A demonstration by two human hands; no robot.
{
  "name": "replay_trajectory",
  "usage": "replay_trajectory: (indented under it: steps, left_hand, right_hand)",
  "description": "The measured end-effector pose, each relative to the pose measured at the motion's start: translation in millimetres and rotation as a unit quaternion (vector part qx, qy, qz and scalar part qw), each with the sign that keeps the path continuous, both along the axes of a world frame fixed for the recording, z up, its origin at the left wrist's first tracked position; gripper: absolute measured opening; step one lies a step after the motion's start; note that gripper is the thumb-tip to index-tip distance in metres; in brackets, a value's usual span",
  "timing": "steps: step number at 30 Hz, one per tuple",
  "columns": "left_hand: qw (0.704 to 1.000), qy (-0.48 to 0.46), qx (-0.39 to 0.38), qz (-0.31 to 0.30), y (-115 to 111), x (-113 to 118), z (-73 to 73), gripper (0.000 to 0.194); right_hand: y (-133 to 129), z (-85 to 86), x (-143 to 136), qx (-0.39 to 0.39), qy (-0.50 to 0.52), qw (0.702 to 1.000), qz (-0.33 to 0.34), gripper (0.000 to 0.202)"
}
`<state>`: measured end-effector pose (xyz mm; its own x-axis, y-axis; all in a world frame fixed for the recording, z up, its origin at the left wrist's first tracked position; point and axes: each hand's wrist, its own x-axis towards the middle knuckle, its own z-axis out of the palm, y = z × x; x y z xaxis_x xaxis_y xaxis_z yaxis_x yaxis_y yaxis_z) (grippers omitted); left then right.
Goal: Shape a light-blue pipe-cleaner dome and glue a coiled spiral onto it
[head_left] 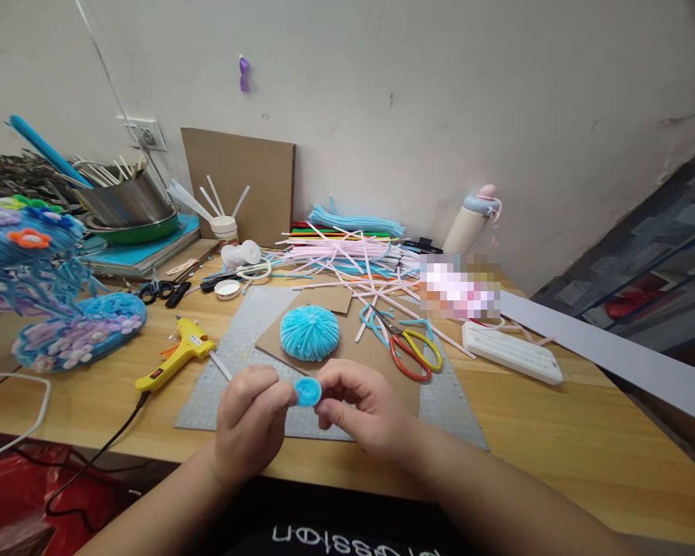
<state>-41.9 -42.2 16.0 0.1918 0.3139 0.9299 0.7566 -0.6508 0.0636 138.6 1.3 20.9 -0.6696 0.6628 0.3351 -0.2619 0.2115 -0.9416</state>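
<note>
Between both hands, above the front part of the grey cutting mat (208, 398), is a small blue coiled disc (308, 391). My left hand (255, 417) pinches its left edge, fingers curled. My right hand (362, 401) holds the right edge between thumb and fingers. Just beyond them a round blue fuzzy ball (310, 333) rests on brown cardboard (402, 378). Scissors with red and yellow handles (410, 351) lie to its right among blue stem pieces. A yellow glue gun (177, 355) lies left of the mat, its black cord running down over the table's front edge.
Pink and blue stems (347, 251) are piled at the back. A white power strip (510, 353) and a bottle (469, 220) stand right. Flower-covered blue pieces (81, 332), black scissors (156, 289) and a metal pot (124, 202) are left.
</note>
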Motion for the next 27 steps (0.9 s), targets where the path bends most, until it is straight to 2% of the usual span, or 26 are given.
replay_trajectory:
  steps: [2,5,11,21,27]
  left_hand:
    - [0.999,-0.017,-0.041,0.0,-2,3,3.0,0.018]
    - [0.995,-0.041,-0.09,-0.009,-5,8,6.5,0.019]
    - [0.994,-0.04,-0.097,-0.025,-8,9,8.0,0.02]
    - [0.994,-0.023,-0.098,-0.047,-11,11,11.1,0.021]
    - [0.989,-0.024,-0.133,-0.064,-13,9,14.2,0.022]
  right_hand:
    - [0,1.1,1,0.102,-0.005,0.992,-0.073,0.009]
    - [0,3.8,3,0.202,-0.002,0.968,-0.149,0.003]
    - [-1,6.6,7,0.338,0.028,0.925,-0.17,0.016]
    - [-3,1.6,11,0.417,0.017,0.887,-0.196,0.019]
    - [-4,3.3,12,0.413,0.017,0.89,-0.193,0.021]
